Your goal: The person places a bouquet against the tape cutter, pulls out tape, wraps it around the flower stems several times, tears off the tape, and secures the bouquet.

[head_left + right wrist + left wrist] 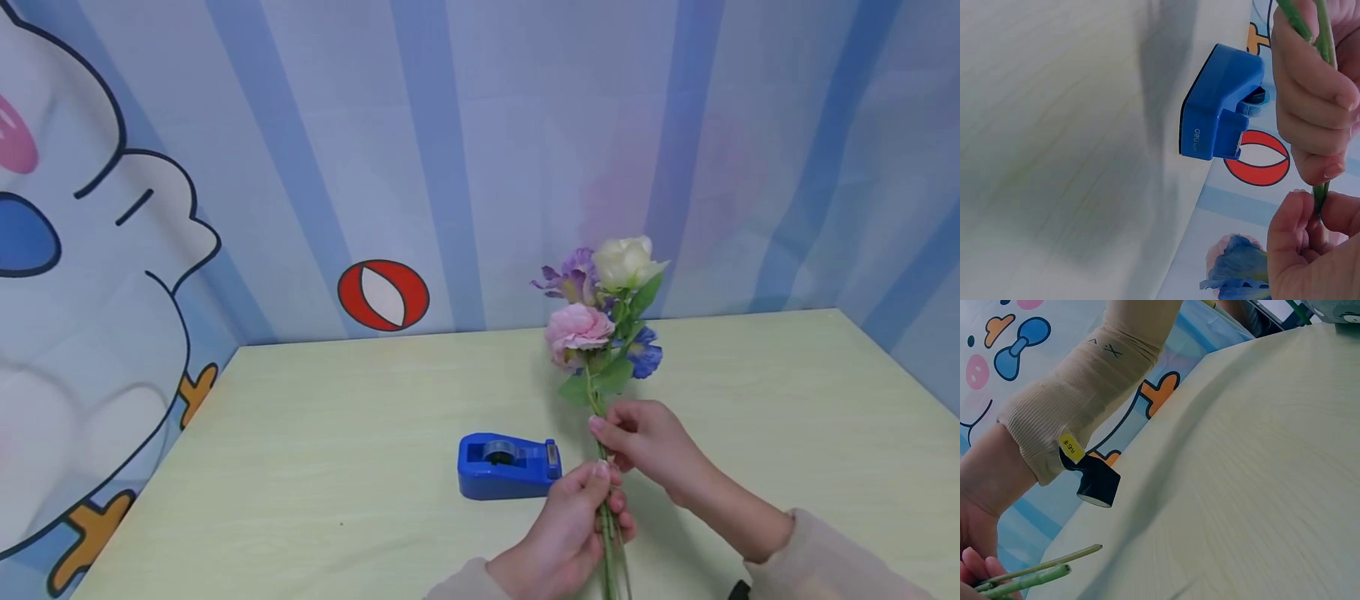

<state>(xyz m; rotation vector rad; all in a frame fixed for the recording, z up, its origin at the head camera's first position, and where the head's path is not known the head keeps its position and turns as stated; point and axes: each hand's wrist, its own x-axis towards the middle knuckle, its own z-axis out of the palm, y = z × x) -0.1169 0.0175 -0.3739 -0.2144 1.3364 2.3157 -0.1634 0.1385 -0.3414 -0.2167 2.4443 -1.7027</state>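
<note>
A bunch of artificial flowers stands upright above the table, with a white rose (626, 263), a pink bloom (579, 327), a purple flower (573, 277) and a blue flower (645, 353). My left hand (566, 529) grips the green stems (609, 550) low down, fingers curled round them. Just above it, my right hand (652, 442) pinches the same stems between thumb and fingers below the leaves. In the left wrist view, cut stem ends (1054, 573) stick out past the fingers. The blue flower also shows low in the right wrist view.
Left of the hands, a blue tape dispenser (510, 467) holding a roll of clear tape sits on the pale wooden table (337, 433). Behind the table hangs a blue striped backdrop (510, 167) with cartoon prints, among them a red and white ball (383, 295).
</note>
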